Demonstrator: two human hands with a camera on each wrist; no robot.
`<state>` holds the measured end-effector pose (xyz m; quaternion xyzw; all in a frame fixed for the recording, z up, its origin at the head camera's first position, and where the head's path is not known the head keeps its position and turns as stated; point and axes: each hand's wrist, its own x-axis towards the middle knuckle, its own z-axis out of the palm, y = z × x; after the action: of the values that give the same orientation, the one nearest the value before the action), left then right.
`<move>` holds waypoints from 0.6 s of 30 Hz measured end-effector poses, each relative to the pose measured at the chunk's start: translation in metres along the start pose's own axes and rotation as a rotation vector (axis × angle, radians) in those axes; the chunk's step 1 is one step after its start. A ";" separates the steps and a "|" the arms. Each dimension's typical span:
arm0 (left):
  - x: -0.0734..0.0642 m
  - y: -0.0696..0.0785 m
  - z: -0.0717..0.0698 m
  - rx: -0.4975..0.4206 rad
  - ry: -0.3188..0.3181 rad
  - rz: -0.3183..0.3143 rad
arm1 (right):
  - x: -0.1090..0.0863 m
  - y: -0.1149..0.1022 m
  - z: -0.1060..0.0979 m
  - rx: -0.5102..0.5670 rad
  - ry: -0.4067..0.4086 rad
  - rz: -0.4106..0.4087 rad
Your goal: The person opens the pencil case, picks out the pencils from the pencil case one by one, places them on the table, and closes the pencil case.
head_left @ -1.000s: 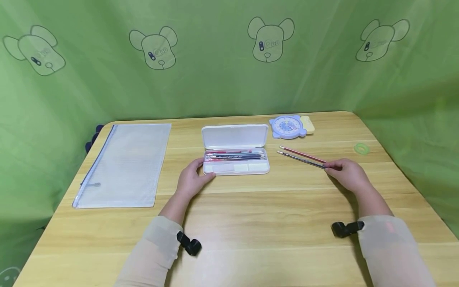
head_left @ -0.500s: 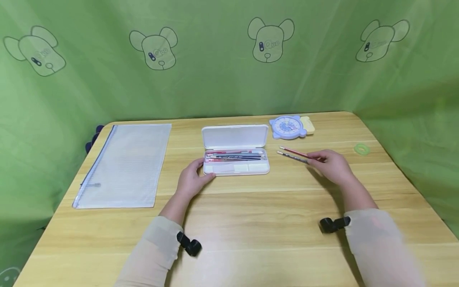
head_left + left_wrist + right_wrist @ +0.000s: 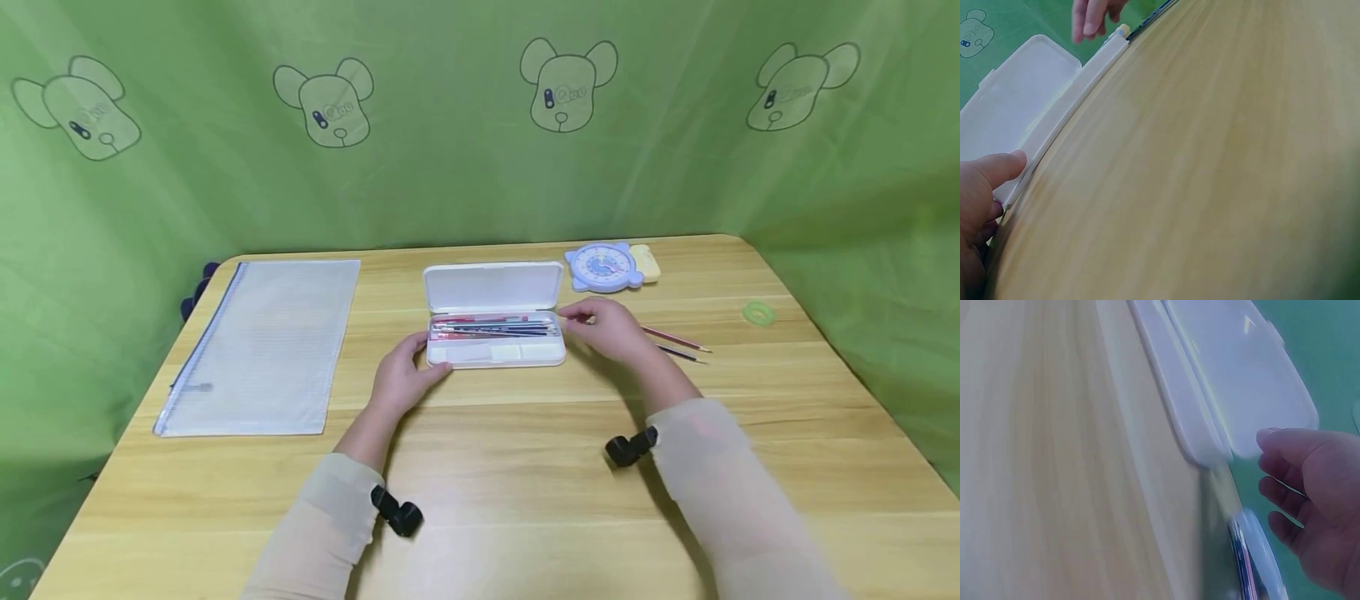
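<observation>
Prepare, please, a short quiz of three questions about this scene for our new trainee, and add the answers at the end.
1. True or false: the lid of the pencil box stands open.
2. How many pencils show on the table, outside the box?
3. Choose: which one holds the box?
A) the left grip
B) the right grip
C) neither

Key: 1. True; 2. Two; 3. A

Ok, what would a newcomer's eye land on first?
Probably the open white case, central in the head view, pencils inside, the left hand holding its left end, the right hand by its right. Then the blue clock-faced item right of the lid, and the green curtain with cartoon faces behind.
</observation>
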<state>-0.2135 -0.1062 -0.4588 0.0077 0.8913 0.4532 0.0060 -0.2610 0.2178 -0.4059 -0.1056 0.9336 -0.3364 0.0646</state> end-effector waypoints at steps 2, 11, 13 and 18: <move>0.000 0.000 0.000 0.000 0.002 -0.001 | 0.007 -0.007 0.006 0.008 -0.023 0.002; 0.001 -0.002 0.001 -0.001 -0.001 -0.003 | 0.029 -0.022 0.028 -0.017 -0.111 0.026; 0.001 -0.002 0.001 0.001 -0.001 0.000 | 0.031 -0.023 0.030 -0.029 -0.124 0.036; 0.001 -0.001 0.000 0.006 -0.001 0.002 | 0.035 -0.028 0.032 -0.075 -0.143 0.046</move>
<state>-0.2149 -0.1071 -0.4597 0.0088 0.8927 0.4505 0.0060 -0.2840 0.1687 -0.4147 -0.1102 0.9407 -0.2912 0.1347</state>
